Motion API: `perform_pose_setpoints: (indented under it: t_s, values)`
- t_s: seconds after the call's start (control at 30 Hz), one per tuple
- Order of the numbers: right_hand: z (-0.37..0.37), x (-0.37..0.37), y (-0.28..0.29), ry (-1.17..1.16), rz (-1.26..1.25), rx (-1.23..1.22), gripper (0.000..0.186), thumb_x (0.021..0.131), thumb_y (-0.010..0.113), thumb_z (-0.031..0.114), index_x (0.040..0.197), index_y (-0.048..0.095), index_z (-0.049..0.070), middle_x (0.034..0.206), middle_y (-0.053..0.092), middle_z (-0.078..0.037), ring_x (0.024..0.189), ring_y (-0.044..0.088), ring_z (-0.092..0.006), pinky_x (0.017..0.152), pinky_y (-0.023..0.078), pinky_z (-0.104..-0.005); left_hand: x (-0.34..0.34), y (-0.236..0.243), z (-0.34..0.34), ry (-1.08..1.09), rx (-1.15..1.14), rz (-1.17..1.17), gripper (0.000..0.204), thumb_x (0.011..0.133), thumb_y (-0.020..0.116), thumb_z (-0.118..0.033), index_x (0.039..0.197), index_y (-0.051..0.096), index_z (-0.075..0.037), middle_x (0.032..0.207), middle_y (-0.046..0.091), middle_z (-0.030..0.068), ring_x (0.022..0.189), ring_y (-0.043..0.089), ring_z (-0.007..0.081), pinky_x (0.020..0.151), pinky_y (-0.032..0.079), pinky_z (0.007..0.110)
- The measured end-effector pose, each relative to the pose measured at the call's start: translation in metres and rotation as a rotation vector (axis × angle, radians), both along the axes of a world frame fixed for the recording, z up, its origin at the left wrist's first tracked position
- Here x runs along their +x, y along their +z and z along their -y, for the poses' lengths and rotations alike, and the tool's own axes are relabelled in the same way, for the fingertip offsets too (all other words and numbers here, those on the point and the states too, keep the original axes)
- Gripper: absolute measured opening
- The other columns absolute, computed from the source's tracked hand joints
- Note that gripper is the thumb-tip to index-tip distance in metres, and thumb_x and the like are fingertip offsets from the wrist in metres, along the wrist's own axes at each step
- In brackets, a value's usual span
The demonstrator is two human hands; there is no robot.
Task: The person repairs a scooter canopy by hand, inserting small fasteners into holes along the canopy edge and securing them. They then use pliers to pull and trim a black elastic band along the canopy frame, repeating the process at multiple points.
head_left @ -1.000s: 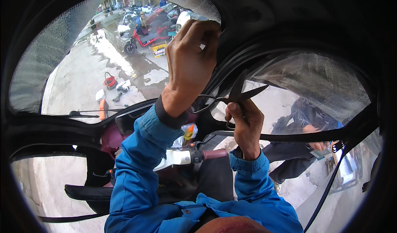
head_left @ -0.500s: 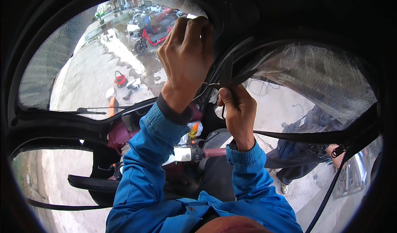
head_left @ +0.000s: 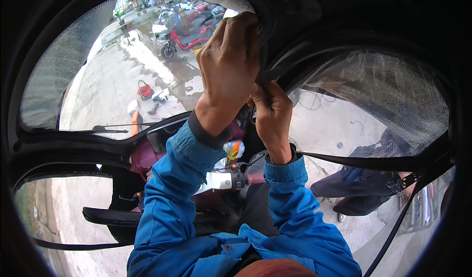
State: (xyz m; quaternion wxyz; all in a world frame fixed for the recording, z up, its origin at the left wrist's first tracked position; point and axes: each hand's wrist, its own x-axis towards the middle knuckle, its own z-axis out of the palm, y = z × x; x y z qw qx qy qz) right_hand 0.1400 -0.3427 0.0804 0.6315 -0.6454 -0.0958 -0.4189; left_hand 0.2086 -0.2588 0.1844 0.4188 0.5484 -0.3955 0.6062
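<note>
My left hand (head_left: 229, 68) is raised against the dark pillar between the front windscreen and the side window. Its fingers are closed at the pillar's upper end, and what they pinch is hidden behind the hand. Just to the right and lower, my right hand (head_left: 273, 117) is closed round a pair of dark scissors (head_left: 271, 75). The scissors' blades lie close to the pillar, beside the left wrist, and blend into its dark surface. Whether the blades are apart is hard to make out. Both my forearms are in blue sleeves.
A white and maroon handlebar (head_left: 219, 180) sits below my hands. A black zipped strap (head_left: 354, 160) crosses the right-hand opening, with a person's dark trousers (head_left: 351, 191) beyond it. Through the windscreen (head_left: 118, 80) show a red scooter (head_left: 189, 40) and a red bucket-like thing (head_left: 144, 90).
My right hand has moved up and left with the scissors, bringing them against the pillar; their spread blades showed clearly before. The left hand has shifted slightly up and right.
</note>
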Motion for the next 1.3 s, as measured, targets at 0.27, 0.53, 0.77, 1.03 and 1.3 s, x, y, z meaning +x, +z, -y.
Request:
perform_pose_setpoints:
  t_s: [0.27,0.53,0.77,1.03,1.3]
  values:
    - [-0.012,0.013,0.01,-0.057,0.093,0.018,0.016,0.106,0.07,0.013,0.103,0.072,-0.003,0.077,0.069,-0.006,0.069,0.061,-0.0107,0.065,0.048,-0.0267,-0.009,0.007,-0.005,0.119,0.012,-0.021,0.018,0.09,0.081,0.0,0.105,0.076,-0.009,0.092,0.081,0.0055,0.081,0.082,0.023,0.068,0.062,0.031]
    - [-0.019,0.027,0.017,0.036,0.151,0.11,0.021,0.106,0.069,0.011,0.092,0.064,-0.002,0.072,0.063,-0.004,0.068,0.055,-0.0084,0.063,0.045,-0.0264,-0.016,0.014,-0.011,0.141,0.087,-0.09,0.015,0.093,0.08,-0.002,0.106,0.077,-0.008,0.094,0.082,0.007,0.083,0.082,0.0235,0.069,0.062,0.03]
    - [-0.021,0.034,0.02,0.128,0.142,0.163,0.019,0.106,0.069,0.009,0.093,0.063,-0.002,0.074,0.061,-0.002,0.07,0.053,-0.0077,0.064,0.044,-0.0259,-0.02,0.018,-0.017,0.106,0.135,-0.156,0.011,0.095,0.079,-0.005,0.106,0.075,-0.005,0.09,0.081,0.0098,0.084,0.082,0.0248,0.07,0.062,0.03]
    - [-0.019,0.043,0.02,0.161,0.194,0.168,0.011,0.107,0.066,0.007,0.1,0.064,-0.001,0.083,0.064,-0.003,0.076,0.056,-0.0074,0.068,0.047,-0.0255,-0.015,0.015,-0.014,0.077,0.114,-0.159,0.013,0.094,0.079,-0.003,0.106,0.074,-0.005,0.093,0.081,0.0102,0.087,0.082,0.0246,0.073,0.064,0.032]
    - [-0.032,0.071,0.008,0.262,0.295,0.273,0.016,0.107,0.062,0.006,0.121,0.067,0.0,0.101,0.071,-0.002,0.089,0.062,-0.0056,0.078,0.051,-0.0233,0.002,0.01,-0.009,0.09,0.073,0.091,0.02,0.088,0.079,0.001,0.103,0.07,-0.009,0.087,0.076,0.006,0.07,0.076,0.0225,0.061,0.058,0.031]
